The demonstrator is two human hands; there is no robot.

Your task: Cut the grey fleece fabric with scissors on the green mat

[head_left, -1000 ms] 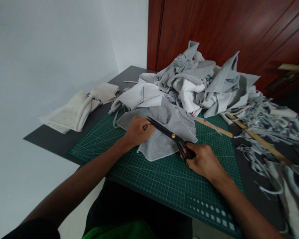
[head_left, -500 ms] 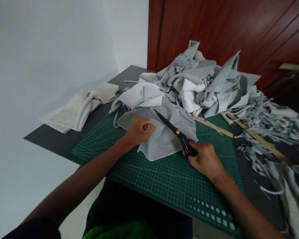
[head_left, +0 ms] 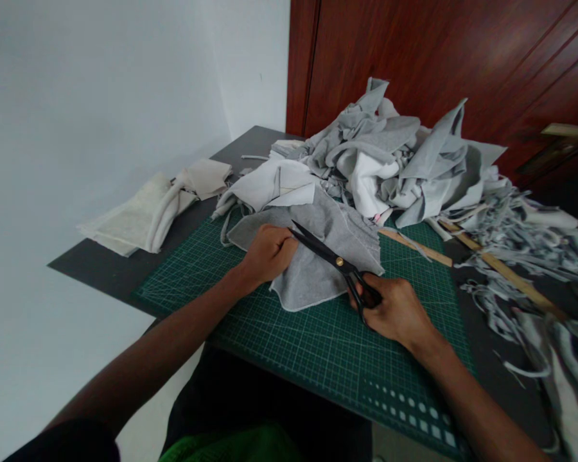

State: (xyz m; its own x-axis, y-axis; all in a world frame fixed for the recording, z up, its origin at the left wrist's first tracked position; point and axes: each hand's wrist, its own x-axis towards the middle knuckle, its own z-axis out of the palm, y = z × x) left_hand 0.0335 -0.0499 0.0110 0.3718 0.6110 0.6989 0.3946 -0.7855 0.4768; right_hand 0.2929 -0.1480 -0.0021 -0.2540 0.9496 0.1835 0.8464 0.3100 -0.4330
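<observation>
My right hand [head_left: 395, 309] is wrapped round the handles of black scissors [head_left: 340, 262], whose blades are slightly parted and point up and left. Their tips reach the fingers of my left hand [head_left: 270, 253]. That hand is closed in a pinch above the left part of a grey cloth piece [head_left: 313, 282]; what its fingers hold is too small to make out. The cloth lies spread on a green cutting mat [head_left: 289, 346], under the scissors.
A big heap of grey and white cloth [head_left: 376, 147] stands at the back. Cream pieces [head_left: 135, 218] lie at the left. Thin scraps [head_left: 525, 224] and wooden strips [head_left: 520, 282] cover the right side. A white wall and a red-brown door [head_left: 414, 58] stand behind.
The scissors have shifted slightly left and their blades have parted, with the tips now at my left hand. My left hand has turned a little, fingers still closed.
</observation>
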